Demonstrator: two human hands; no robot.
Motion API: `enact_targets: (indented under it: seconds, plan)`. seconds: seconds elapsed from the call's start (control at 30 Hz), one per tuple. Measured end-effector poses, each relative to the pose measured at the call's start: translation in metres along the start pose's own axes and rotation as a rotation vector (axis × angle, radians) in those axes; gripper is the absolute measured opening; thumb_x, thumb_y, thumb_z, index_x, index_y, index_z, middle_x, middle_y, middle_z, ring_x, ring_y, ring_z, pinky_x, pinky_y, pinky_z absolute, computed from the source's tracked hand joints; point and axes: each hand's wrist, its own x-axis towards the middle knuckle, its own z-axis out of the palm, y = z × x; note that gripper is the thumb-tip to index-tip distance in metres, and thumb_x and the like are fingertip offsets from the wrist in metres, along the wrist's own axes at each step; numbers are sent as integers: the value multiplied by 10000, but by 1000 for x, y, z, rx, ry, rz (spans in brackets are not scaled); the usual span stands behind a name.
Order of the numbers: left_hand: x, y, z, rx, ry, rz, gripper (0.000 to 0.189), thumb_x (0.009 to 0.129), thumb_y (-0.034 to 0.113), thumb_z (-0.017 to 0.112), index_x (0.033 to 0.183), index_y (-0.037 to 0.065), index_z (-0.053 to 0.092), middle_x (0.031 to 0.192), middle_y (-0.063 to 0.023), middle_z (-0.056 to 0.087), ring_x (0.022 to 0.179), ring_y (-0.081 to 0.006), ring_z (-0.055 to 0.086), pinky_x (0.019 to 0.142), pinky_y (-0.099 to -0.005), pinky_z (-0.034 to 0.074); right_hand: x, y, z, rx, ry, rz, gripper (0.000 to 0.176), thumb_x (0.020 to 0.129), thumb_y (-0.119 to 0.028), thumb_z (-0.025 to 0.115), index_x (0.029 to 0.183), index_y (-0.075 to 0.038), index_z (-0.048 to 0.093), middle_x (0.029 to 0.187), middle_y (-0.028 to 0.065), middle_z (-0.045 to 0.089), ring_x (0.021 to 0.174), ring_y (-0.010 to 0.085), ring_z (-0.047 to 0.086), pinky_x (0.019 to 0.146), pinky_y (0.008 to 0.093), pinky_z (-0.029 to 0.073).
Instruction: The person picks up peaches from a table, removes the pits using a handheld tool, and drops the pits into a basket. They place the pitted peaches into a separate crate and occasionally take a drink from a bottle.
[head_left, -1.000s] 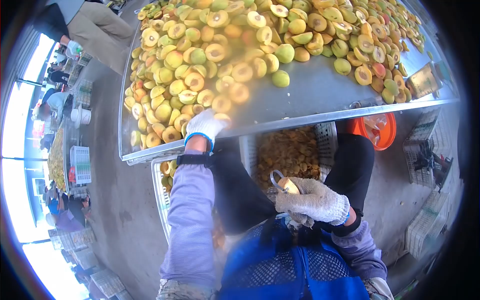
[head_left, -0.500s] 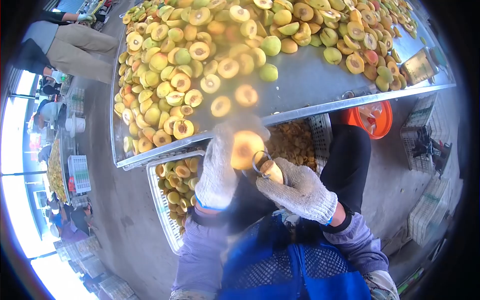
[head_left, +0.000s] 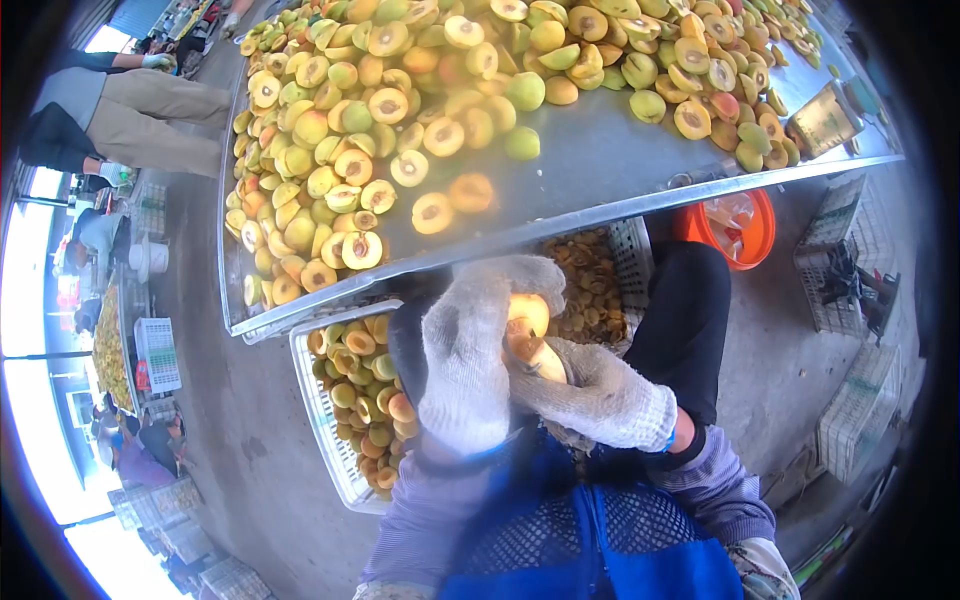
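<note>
Peach half (head_left: pixel 527 312) lower and nearer than half a second ago, pinched in curled left hand (head_left: pixel 468 365), just near of table (head_left: pixel 610 165) edge; cut face rightward against pitting tool (head_left: pixel 538 352), clenched in right hand (head_left: pixel 600 398), slanting far-left to near-right.

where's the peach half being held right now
Head view, low centre: the peach half is gripped in the left hand against the tool in the right hand, just below the near edge of the metal table.
</note>
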Motion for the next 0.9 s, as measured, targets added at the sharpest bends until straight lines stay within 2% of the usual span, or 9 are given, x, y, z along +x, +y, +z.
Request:
enact_targets:
  seconds: [0.07,0.17,0.23,0.33,0.47,0.6,0.7,0.77,0.9]
  plan:
    - [0,11,-4,41,-57,-43,534,1001,447,446,913,-31,666,810,-119,671,736,-182,634,679,-278,506,-5,-10,-4,193,-120,81,265,951,-284,637,1036,-34,607,584,17,557,436,93,517,400,228,393]
    - [-2,22,0,4,-76,-58,503,982,431,486,900,-30,668,806,-112,667,748,-180,636,676,-272,504,-8,-6,-7,243,-198,100,272,938,-288,652,977,-20,623,563,16,543,399,95,496,374,230,384]
    - [0,19,-6,-31,-149,12,502,978,439,500,932,-34,663,824,-111,668,757,-182,639,679,-271,507,-9,-8,-19,243,-294,282,297,946,-320,633,1029,-34,644,714,6,599,597,73,547,535,218,431]
    - [-6,-5,-8,-153,-191,127,403,980,368,533,1026,-16,645,915,-149,673,801,-204,648,716,-289,502,-7,10,-26,299,-365,204,328,942,-338,635,1055,-31,658,840,22,653,753,81,598,663,225,471]
    - [-3,11,-4,-511,-267,-149,472,1009,430,473,1031,-10,641,966,-163,680,833,-221,657,720,-310,510,-9,13,-22,434,-377,102,298,884,-260,703,1026,-2,654,913,102,689,809,156,646,712,279,507]
    - [18,-3,-25,-177,-127,-93,604,1020,553,341,1031,6,597,871,-114,663,760,-170,644,604,-253,510,-12,21,-40,348,-473,41,300,899,-243,683,1052,11,644,887,71,681,746,119,618,650,242,487]
    - [23,-27,-66,-450,123,-174,560,1009,550,387,1045,35,603,910,-90,648,795,-149,630,616,-239,497,-11,17,-45,329,-353,47,246,906,-230,670,989,1,660,766,23,644,564,72,555,471,207,419]
    - [19,-37,-77,-40,73,25,485,1015,486,429,1064,35,603,945,-90,648,832,-150,630,660,-239,506,-10,18,-45,333,-243,151,229,901,-237,675,944,-12,661,724,12,618,503,69,526,423,205,390]
    - [1,-39,-51,548,-198,40,232,989,186,543,1098,-2,624,1012,-67,657,921,-155,619,838,-286,502,-5,-7,-25,168,-265,228,241,895,-283,671,947,-48,647,601,-11,541,447,59,485,390,209,348]
